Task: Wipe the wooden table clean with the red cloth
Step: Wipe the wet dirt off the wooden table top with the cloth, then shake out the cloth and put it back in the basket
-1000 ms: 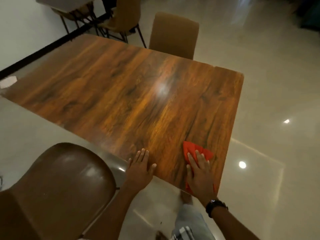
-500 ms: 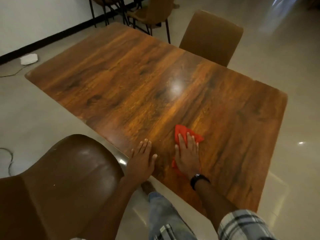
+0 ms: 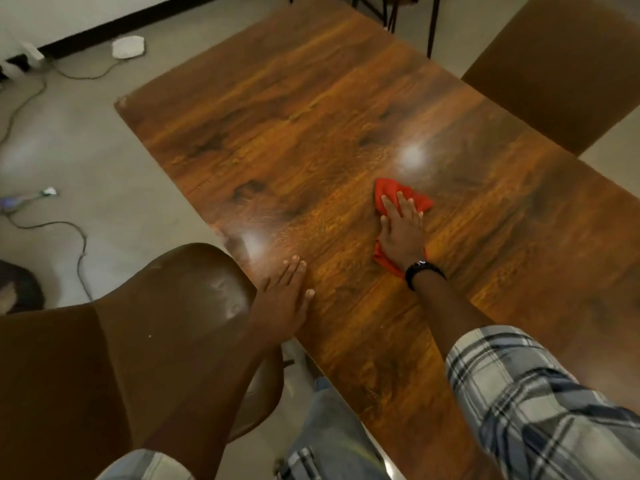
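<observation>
While my right hand presses the red cloth flat, fingers spread wide, my left hand, fingers together, braces on the table's near edge.

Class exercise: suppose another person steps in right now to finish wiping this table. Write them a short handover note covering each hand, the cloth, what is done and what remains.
Right hand: flat, palm down, pressing the red cloth onto the wooden table, around mid-table.
Left hand: open, resting flat near the near edge beside the brown chair; no grip on anything.
Done: cannot be judged; the surface shows only glare, no clear wipe marks.
Left: probably the far end and the right side; keep stroking outward from the cloth.
</observation>
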The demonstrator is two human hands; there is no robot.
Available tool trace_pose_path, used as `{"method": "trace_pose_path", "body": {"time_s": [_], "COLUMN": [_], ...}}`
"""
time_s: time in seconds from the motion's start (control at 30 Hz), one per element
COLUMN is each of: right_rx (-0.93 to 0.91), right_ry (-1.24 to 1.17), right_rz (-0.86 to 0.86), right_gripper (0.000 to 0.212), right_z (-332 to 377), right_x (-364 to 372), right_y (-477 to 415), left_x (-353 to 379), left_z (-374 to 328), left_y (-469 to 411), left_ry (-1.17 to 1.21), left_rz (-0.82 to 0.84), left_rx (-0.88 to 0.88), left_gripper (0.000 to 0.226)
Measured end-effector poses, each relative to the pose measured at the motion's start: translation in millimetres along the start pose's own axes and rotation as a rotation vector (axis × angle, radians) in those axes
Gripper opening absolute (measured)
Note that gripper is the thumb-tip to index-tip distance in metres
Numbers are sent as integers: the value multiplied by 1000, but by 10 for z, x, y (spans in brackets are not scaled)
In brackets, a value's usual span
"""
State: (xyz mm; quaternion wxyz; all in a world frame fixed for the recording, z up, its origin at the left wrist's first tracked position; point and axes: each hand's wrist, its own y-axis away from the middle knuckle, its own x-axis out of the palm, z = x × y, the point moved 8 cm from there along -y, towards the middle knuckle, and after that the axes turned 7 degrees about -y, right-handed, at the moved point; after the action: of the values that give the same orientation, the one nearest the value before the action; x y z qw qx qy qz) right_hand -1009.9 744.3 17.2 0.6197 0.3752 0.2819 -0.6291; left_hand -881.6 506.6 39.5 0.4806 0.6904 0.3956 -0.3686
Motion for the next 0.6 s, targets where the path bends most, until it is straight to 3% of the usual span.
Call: {"method": "trace_pose_path", "body": {"time_s": [0.3,0.5,0.6], "right_rx": [-288,-323,-282], "right_ry": [-92,-149,-297], "right_rz": [240,411,522], "right_gripper": [45,44,41], "right_z": [1094,1471,1714], "right_x": [820,1112,1119], "right_y": [1024,1905,2218], "left_x": [126,216,291], "left_z": [616,1039,1275], "left_y": [495,1009,1346], "left_ry": [137,272,410], "left_rz": [-64,-236,-264], "left_rx": [-156,-220,-290], "left_gripper": [60,63,60]}}
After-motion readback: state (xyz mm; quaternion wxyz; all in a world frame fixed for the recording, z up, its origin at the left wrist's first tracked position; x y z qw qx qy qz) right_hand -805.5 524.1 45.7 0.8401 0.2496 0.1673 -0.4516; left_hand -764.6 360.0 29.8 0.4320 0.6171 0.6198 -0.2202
